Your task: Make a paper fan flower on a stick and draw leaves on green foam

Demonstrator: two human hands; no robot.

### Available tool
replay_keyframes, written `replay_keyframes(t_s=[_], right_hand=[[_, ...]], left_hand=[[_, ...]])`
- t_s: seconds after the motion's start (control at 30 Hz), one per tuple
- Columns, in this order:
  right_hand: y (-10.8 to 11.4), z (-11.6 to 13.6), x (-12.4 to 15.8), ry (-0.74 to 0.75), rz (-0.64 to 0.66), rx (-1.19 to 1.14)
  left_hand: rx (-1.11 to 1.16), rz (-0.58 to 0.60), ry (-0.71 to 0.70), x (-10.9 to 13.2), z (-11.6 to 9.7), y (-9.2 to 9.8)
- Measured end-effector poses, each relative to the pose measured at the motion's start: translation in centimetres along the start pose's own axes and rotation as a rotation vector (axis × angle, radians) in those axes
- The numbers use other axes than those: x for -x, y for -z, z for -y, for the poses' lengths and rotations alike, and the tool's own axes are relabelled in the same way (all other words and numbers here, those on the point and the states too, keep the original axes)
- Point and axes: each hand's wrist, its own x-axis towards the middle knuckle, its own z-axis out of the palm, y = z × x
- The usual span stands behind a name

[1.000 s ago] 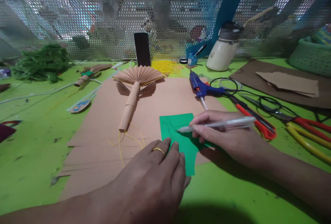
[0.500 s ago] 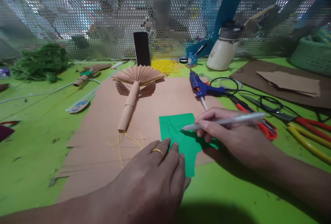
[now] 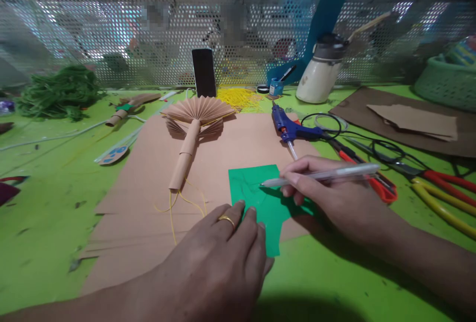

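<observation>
A piece of green paper with faint drawn lines lies on top of large brown paper sheets. My left hand, a gold ring on one finger, rests with its fingers stretched out over the lower left of the green paper. Pinched in my right hand is a pen, its tip at the drawn lines on the green paper. To the left of it lies a pleated brown paper fan shape on a rolled paper tube, with yellow strings trailing from the tube's lower end.
A blue glue gun, a red cutter and scissors lie at the right, among black cable. Behind stand a phone, a small blue jar and a white jug. Green strands are heaped at the left.
The view has shifted very slightly. Both hands, the pen and the green paper stay practically where they were.
</observation>
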Motion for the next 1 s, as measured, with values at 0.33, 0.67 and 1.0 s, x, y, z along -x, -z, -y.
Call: replay_keyframes(t_s=[0.33,0.67,1.0], right_hand=[[-0.41,-0.13,0.49,0.013,0.111,-0.038],[0.14,-0.17,0.37,0.006,-0.004,-0.013],[-0.53,-0.27,0.53,0.005,0.113,-0.081]], left_hand=[[0.003,0.001,-0.002,-0.34,0.12,0.09],[0.016,-0.013,0.015,-0.46,0.10,0.21],[0.028,-0.028,0.024,-0.11,-0.02,0.15]])
